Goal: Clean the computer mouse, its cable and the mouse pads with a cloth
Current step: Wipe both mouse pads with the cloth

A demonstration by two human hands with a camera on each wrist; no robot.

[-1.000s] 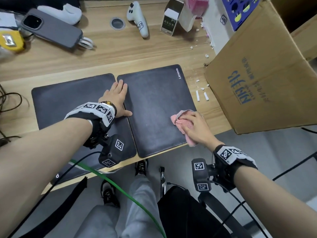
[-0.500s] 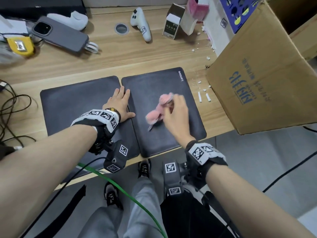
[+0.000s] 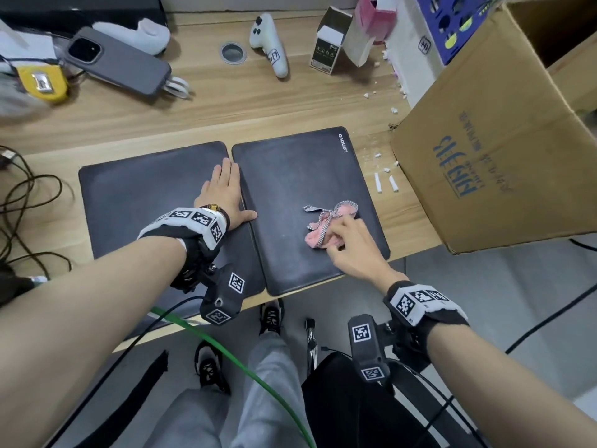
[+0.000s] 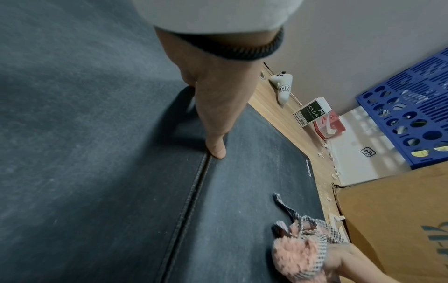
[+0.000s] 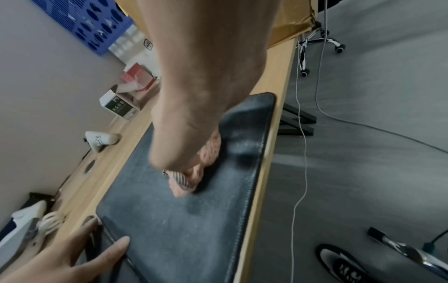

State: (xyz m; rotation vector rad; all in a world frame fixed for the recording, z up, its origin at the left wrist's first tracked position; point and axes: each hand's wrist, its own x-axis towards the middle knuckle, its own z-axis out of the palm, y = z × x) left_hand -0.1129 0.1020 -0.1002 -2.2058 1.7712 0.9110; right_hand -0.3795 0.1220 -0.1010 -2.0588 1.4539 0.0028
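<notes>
Two dark mouse pads lie side by side at the desk's front edge: the left pad (image 3: 135,202) and the right pad (image 3: 290,176), which has a Lenovo logo. My left hand (image 3: 223,189) lies flat across the seam between them, fingers straight, thumb (image 4: 215,147) on the right pad (image 4: 254,172). My right hand (image 3: 347,244) grips a bunched pink cloth (image 3: 323,227) with a checked trim and holds it down on the right pad's near right part. The right wrist view shows the cloth (image 5: 194,181) under my fingers on the pad (image 5: 194,229). No mouse is in view.
A big cardboard box (image 3: 497,156) stands close on the right and overhangs the desk edge. White crumbs (image 3: 384,182) lie between it and the pad. Behind are a phone (image 3: 119,64), a white controller (image 3: 268,43) and a small carton (image 3: 329,46). Black cables (image 3: 22,202) trail at left.
My right hand took the cloth from the right pad's near right edge, lifted it over the middle, and has set it back down on the pad's right part. The left hand has stayed put.
</notes>
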